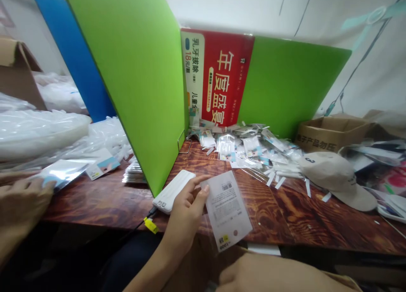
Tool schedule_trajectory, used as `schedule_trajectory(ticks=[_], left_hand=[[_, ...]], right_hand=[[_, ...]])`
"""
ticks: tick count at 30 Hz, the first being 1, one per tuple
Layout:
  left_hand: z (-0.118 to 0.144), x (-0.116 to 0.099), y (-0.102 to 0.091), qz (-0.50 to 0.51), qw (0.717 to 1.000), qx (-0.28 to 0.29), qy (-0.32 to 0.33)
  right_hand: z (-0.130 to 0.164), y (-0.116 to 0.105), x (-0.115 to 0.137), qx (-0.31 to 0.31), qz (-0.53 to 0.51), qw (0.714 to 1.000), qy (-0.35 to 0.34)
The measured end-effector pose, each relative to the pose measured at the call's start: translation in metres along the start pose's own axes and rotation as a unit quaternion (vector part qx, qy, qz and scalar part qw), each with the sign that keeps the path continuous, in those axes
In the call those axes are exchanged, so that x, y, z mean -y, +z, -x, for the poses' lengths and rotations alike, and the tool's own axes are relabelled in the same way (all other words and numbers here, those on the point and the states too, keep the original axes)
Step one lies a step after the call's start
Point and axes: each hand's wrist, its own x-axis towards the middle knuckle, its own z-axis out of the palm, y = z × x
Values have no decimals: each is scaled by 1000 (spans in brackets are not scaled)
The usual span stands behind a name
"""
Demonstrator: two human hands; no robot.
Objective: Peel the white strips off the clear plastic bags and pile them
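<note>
Left hand (187, 203) pinches the card (229, 213) — thumb on top — at the desk (272, 218)'s front edge; right hand (250, 271) half-curled below, grip unclear.

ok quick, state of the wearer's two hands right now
Left hand: closed, pinching the packaged card between thumb and fingers.
Right hand: low in view, fingers mostly hidden; open or closed cannot be told.

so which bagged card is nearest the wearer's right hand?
The white card pinched in the left hand, barcode showing, just above the right hand. The other cards lie farther off, heaped at the back or left of the tall green panel.
</note>
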Motion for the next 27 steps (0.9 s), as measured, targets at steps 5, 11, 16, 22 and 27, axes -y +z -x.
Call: schedule_trajectory(ticks=[5,11,16,22,27], left_hand=[[-1,0,-4,7,1000,14,19],[4,-2,-7,-8,997,73,10],[7,-5,-5,12,996,91,-19],[8,-5,-2,98,990,85,-48],[9,-7,-3,110,987,113,-39]], right_hand=[[7,-35,-16,-247,-143,930,232],[14,-42,-48,-426,-224,805,348],[17,-43,-54,-381,-426,768,289],[25,-46,-56,-409,-527,699,258],[26,-50,-51,-399,-561,687,234]])
